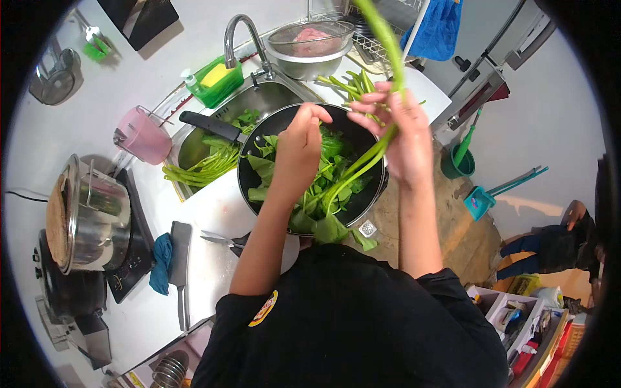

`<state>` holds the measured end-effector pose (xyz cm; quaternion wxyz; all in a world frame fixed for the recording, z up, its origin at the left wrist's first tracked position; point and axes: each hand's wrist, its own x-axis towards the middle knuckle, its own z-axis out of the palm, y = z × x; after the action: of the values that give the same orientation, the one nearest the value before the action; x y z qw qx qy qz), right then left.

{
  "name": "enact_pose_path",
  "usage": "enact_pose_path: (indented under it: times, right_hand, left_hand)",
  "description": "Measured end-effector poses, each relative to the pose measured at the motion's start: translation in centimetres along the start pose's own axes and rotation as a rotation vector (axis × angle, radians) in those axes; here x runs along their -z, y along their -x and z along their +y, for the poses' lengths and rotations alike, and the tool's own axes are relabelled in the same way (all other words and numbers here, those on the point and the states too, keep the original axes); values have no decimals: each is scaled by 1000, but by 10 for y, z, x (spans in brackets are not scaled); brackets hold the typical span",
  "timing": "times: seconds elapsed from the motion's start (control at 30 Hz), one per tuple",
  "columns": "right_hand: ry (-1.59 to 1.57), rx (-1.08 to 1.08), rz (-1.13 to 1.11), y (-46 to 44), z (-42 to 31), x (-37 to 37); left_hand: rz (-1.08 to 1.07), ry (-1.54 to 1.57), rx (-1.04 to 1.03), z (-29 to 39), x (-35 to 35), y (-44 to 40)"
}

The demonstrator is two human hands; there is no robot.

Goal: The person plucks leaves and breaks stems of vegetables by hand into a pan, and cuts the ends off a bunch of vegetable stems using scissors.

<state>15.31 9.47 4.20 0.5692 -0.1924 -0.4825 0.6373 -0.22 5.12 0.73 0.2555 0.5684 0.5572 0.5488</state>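
My left hand [299, 152] is raised over a black frying pan [244, 169], its fingers curled closed; whatever they may hold is hidden. Long green stems of a leafy vegetable [372, 157] are gripped in my right hand [407, 132], pressed by the thumb while the other fingers are partly spread. One stem rises past the hand to the top of the view, and leaves hang down at the pan's near rim. Loose leaves [333, 145] fill much of the pan. Behind my right hand, cut stems [356, 83] lie on the white counter.
A sink [275, 97] holds more long-stemmed greens [210, 165]. Scissors [223, 240] and a cleaver [179, 252] rest on the counter [210, 213]. Left stands a steel pot [100, 220] near a pink cup [147, 137]. A steel bowl [307, 64] sits behind the pan. Another person [563, 242] stands at right.
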Motion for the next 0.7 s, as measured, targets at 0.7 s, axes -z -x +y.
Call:
enact_pose_path:
  times: [0.7]
  right_hand:
    - [-599,225,-194,1,-35,59]
  left_hand:
    - [-384,41,102,30,64,23]
